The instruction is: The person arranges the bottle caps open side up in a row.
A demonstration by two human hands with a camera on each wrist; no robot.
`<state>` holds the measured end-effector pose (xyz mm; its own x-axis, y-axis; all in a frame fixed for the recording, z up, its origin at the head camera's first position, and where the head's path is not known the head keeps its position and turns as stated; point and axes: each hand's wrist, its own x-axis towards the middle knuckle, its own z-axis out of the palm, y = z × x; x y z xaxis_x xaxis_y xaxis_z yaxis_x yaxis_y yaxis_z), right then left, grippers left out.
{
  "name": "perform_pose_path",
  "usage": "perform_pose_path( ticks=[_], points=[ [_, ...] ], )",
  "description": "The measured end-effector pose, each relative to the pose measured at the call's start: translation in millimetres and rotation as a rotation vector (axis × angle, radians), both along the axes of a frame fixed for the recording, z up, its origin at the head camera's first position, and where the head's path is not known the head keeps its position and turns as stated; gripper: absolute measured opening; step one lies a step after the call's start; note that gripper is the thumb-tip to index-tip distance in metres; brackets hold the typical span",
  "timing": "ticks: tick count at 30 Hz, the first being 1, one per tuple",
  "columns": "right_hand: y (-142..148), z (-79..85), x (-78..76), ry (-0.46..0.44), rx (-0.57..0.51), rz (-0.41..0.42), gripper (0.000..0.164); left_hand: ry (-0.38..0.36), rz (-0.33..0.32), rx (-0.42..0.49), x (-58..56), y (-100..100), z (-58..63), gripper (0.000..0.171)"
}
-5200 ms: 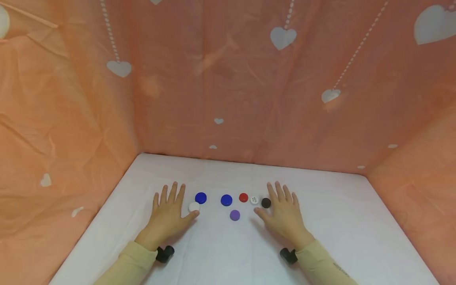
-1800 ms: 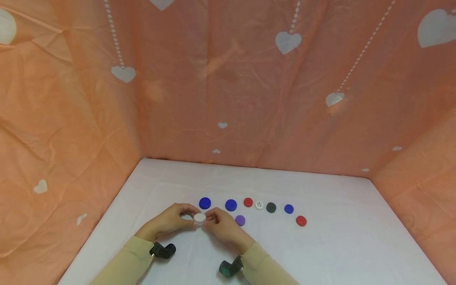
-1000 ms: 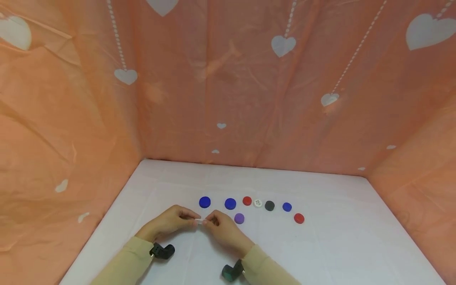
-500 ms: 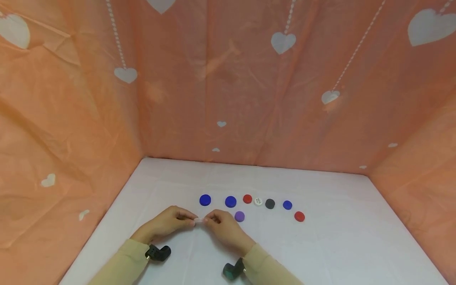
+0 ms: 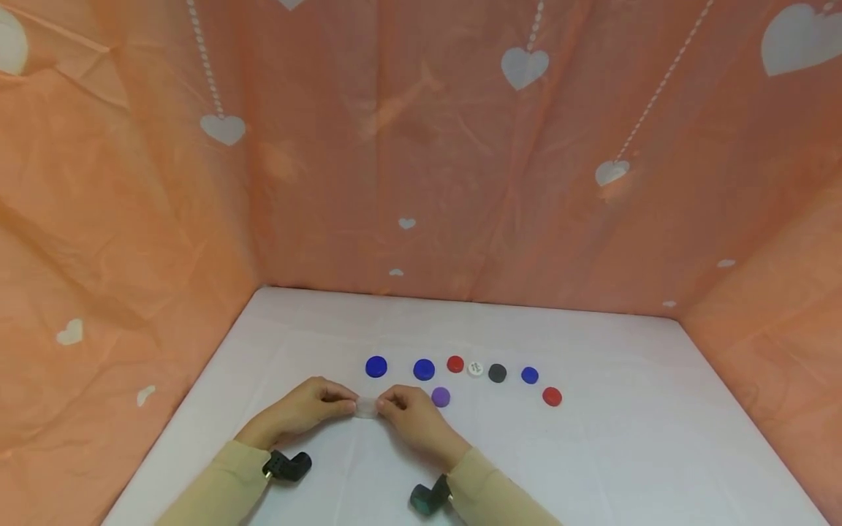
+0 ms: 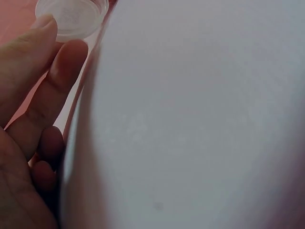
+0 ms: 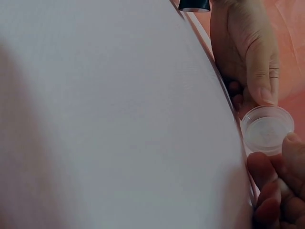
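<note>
A round translucent white bottle cap [image 5: 366,408] is held up between both hands above the near part of the table. My left hand [image 5: 299,410] pinches its left edge with thumb and fingers. On the opposite edge, my right hand [image 5: 417,424] has it between thumb and fingertips. Seen from the right wrist, the cap [image 7: 267,131] shows its hollow inside and raised clear rim. The left wrist view catches only part of the cap [image 6: 74,16] at its top edge. Just behind the hands lie a large blue cap [image 5: 376,367] and a purple cap [image 5: 441,397].
More caps lie loosely in a row: a second large blue cap [image 5: 424,370], a red cap [image 5: 455,364], a printed white cap [image 5: 476,368], a black cap [image 5: 498,373], a smaller blue cap [image 5: 529,375] and another red cap [image 5: 552,397]. Orange cloth [image 5: 447,183] encloses the white table [image 5: 625,438].
Both hands lay flat and apart at first, the white cap by the left thumb. They came together and lifted it; since then it has tilted from top face up to its hollow side showing.
</note>
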<state>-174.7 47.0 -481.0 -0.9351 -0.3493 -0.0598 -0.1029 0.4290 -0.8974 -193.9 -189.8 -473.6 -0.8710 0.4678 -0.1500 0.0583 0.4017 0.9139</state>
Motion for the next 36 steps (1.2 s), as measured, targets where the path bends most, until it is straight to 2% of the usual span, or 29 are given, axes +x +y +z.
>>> perform_pose_path(
  ticks=[15, 27, 33, 36],
  points=[
    [-2.0, 1.1, 0.2, -0.034, -0.015, 0.019, 0.013, -0.02, -0.021, -0.012, -0.4, -3.9, -2.7, 0.024],
    [-3.1, 3.5, 0.9, -0.01, -0.016, -0.007, 0.013, -0.05, -0.024, 0.037, -0.9, -3.4, -1.7, 0.022],
    [-3.6, 2.3, 0.7, 0.009, -0.024, -0.025, 0.012, -0.032, -0.006, 0.044, 0.5, -0.6, 0.0, 0.023],
    [-3.8, -0.4, 0.9, -0.01, -0.031, -0.022, 0.01, -0.008, 0.008, 0.033, 2.4, 0.3, 0.1, 0.024]
  ],
)
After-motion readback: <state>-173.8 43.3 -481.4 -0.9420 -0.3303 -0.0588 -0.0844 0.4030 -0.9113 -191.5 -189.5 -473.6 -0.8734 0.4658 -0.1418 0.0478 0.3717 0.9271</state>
